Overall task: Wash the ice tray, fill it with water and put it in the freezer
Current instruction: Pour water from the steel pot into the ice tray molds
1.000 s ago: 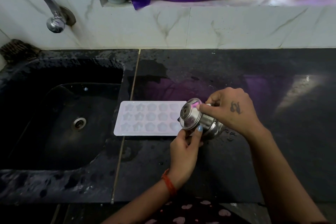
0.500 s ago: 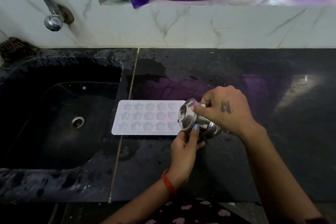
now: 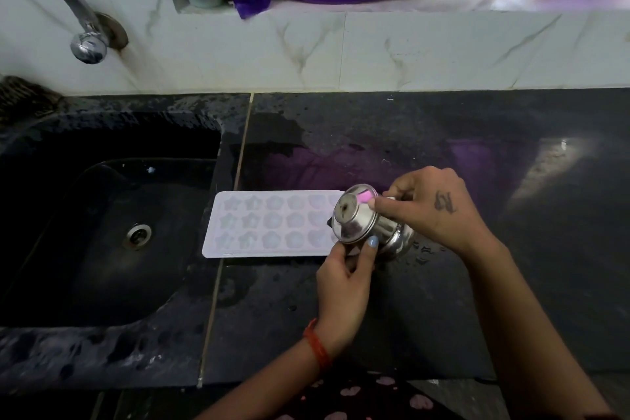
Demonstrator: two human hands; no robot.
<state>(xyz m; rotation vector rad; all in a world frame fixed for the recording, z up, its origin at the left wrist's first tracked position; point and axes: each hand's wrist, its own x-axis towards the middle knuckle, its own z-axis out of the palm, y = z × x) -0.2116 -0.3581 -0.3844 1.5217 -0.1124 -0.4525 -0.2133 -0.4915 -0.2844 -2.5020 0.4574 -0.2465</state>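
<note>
- Ice tray (image 3: 272, 224): white, flower/star-shaped cells, lying flat on the black counter (image 3: 443, 300), its left end at the edge by the sink (image 3: 102, 232). From the sink drain (image 3: 138, 235) it sits at approx 3 o'clock.
- Right end of the tray is hidden behind a small steel pot (image 3: 370, 223), tipped on its side w/ its base toward the camera.
- Left hand (image 3: 346, 278) pinches the pot from approx 6 o'clock, thumb up against the lower rim of the base, other fingers curled under.
- Right hand (image 3: 429, 206) grips the pot from approx 3 o'clock, fingers wrapped round the body, one fingertip on the base.
- Vs. 1 s ago: pot tilt and both grips look abt the same; tray hasn't shifted on the counter. Small drift in framing looks like head motion, not hand motion.
- Meaning, as a guess: pouring step is underway – pot's mouth faces the tray's right cells, but no stream or water level can be made out, so can't tell how full the cells are.
- Tap (image 3: 88, 46) at approx 11 o'clock from the tray; no water seen running.
- Wet patches on the counter around the pot and behind the tray; spill risk if the tilt steepens.
- Freezer not in view; that step is left.
</note>
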